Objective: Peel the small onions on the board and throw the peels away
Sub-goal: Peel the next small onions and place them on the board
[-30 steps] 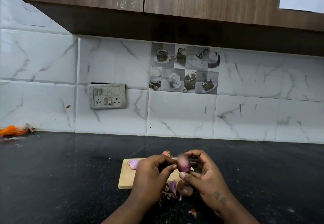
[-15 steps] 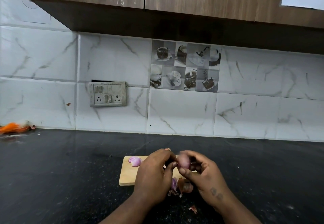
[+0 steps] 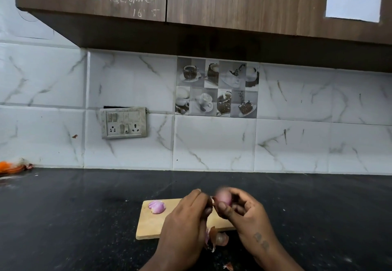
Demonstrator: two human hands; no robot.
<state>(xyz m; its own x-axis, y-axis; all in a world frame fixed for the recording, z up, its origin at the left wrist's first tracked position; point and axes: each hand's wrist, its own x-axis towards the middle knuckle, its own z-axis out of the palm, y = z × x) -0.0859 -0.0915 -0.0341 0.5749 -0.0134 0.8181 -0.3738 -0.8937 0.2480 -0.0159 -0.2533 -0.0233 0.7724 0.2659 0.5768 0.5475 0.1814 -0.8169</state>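
R hand [image 3: 244, 213] fingers curled round onion [image 3: 222, 198]; L hand [image 3: 186, 217] fingers pinch peel [image 3: 212, 200] at onion's side, above board [image 3: 152, 224].

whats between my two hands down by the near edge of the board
A small heap of onion peels at the cutting board's near edge, between the left hand and the right hand, which holds an onion. The head view shows it.

black counter [image 3: 74, 217] | wooden board [image 3: 148, 226] | onion peels [image 3: 220, 239] | orange scrap [image 3: 8, 166]
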